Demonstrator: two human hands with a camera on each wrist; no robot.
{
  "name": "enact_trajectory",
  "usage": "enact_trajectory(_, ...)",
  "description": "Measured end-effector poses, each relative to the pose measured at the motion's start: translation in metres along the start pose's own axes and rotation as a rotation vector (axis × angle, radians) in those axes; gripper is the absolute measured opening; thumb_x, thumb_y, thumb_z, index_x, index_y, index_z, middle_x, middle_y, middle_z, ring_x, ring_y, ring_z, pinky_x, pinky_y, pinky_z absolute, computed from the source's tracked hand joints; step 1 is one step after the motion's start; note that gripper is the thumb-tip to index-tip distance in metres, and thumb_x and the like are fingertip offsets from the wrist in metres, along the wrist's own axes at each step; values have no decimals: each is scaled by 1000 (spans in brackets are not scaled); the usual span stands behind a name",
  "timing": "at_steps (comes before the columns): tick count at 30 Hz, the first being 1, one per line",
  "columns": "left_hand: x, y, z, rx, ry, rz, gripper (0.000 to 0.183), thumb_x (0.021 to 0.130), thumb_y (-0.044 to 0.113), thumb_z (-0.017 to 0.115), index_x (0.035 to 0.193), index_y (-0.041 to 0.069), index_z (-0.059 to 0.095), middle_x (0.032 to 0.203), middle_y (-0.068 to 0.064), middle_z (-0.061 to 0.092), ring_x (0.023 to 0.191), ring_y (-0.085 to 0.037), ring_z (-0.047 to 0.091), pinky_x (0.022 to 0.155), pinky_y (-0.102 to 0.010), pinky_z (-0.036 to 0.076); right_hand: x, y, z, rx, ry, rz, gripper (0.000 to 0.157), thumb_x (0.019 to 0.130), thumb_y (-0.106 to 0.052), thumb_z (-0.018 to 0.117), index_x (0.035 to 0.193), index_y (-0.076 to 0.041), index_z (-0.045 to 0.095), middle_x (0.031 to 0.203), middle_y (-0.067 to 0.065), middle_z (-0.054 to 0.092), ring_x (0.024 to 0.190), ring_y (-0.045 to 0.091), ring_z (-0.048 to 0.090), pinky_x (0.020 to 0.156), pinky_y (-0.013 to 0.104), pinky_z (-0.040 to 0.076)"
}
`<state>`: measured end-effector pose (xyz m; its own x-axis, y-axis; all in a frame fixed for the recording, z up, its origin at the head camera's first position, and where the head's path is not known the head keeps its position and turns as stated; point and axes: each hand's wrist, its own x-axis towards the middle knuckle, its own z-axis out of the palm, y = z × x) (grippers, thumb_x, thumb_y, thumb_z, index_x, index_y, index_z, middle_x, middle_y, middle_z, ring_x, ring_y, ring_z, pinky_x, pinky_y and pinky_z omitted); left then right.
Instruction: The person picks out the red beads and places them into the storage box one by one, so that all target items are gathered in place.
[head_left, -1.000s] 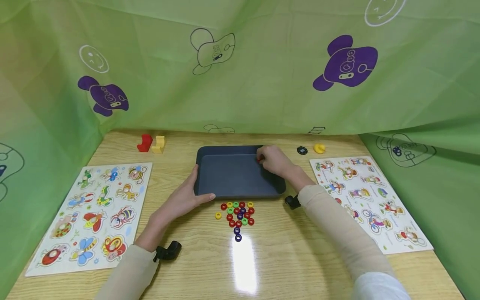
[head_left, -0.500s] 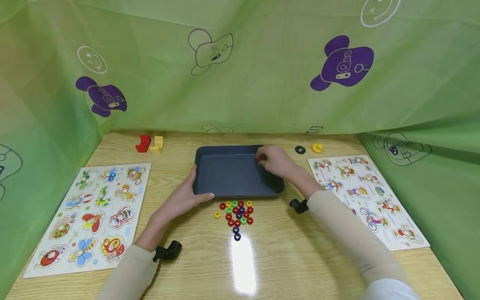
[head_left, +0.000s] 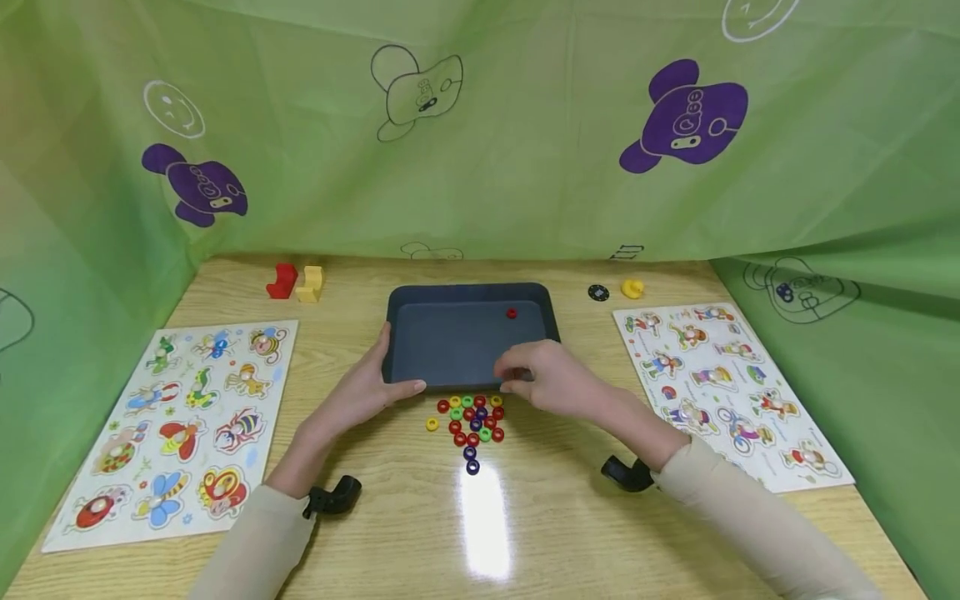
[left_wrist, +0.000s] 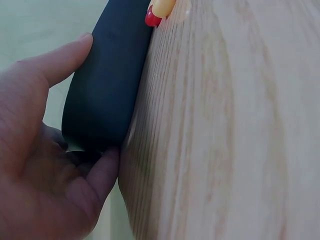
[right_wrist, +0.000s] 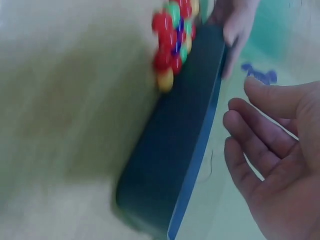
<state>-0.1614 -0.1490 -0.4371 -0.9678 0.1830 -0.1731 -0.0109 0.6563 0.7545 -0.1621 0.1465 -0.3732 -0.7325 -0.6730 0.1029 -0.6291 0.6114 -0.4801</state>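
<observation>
A dark rectangular tray (head_left: 446, 346) lies on the wooden table, one red ring bead (head_left: 512, 313) inside near its far right corner. My left hand (head_left: 360, 387) grips the tray's near left corner; in the left wrist view the thumb lies against the dark wall (left_wrist: 102, 85) and the fingers bend around the corner. Over the tray's near right edge hovers my right hand (head_left: 551, 377), its fingers loosely bent. The right wrist view shows nothing between thumb and fingers (right_wrist: 247, 125). Several red, yellow, green and purple ring beads (head_left: 472, 422) are clustered just in front of the tray.
A puzzle board with insects (head_left: 180, 425) lies at left, another with figures (head_left: 727, 392) at right. Small red (head_left: 282, 282) and yellow blocks (head_left: 310, 285) stand back left. A black disc (head_left: 598, 292) and yellow duck (head_left: 632, 288) sit back right. Green cloth (head_left: 510, 183) hangs behind.
My right hand has let go of the red bead inside the tray and come back toward the near edge. The left hand stays at the tray's corner.
</observation>
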Motion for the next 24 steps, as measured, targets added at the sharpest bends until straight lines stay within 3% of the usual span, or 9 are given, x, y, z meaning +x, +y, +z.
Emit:
enact_trajectory(4,0,0,-1,-8,-1,9,114,74,55,69,148,24,-12,157,-5,1,145,-29,8,113,-53,20,-12,-13,13,-39,-50,-45,14,80,-19,71,94,-19,71,92,-7,70,83,3,63,70,21,51)
enact_trajectory(12,-1,0,-1,-1,-6,1,114,74,56,68,147,27,-14,157,-5,0,145,-29,8,113,-53,20,-22,-14,39,-102,-131,-8,13,77,-30,74,89,-24,71,84,-14,67,75,-2,58,68,20,49)
enact_trajectory(17,-1,1,-1,-7,-6,3,114,74,55,69,148,25,-13,157,-4,0,145,-28,8,113,-53,20,-22,-11,46,-120,-155,-16,7,78,-29,73,82,-27,67,79,-17,62,70,-2,54,63,19,45)
enact_trajectory(24,-1,1,-1,-8,-7,3,115,74,56,69,148,25,-13,157,-4,-1,145,-28,8,113,-54,19,-19,-11,49,-163,-165,-41,8,78,-26,74,82,-28,68,82,-16,61,73,-1,54,67,21,47)
